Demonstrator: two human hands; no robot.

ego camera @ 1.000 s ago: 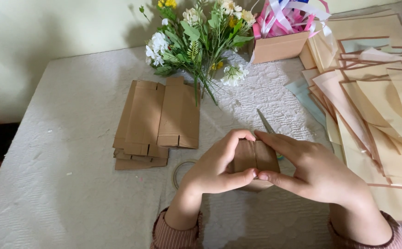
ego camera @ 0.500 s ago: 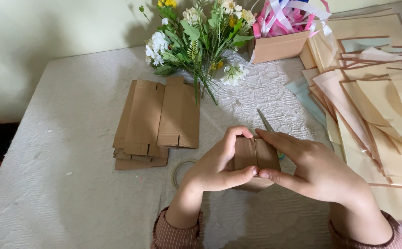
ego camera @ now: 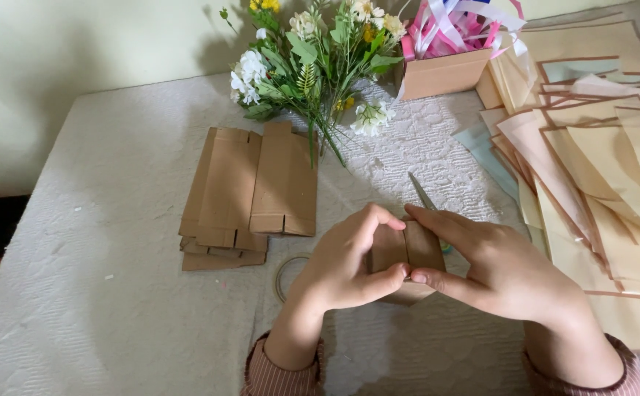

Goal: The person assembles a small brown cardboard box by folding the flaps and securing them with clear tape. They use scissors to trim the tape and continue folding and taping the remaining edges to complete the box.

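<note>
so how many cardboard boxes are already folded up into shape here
2. One small brown box is pinched between the left hand and right hand; another box, holding ribbons, sits at the table's far edge. The flat blanks are unfolded; more may be hidden.

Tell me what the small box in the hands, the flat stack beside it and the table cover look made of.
Small box, pinched by left hand and right hand: likely thin brown card, matte, with a sharp fold line. Flat stack: apparently the same kraft card, with die-cut flaps and creases. Table cover: probably white textured cloth or embossed sheet; the raised pattern shows, the fibre does not.
</note>
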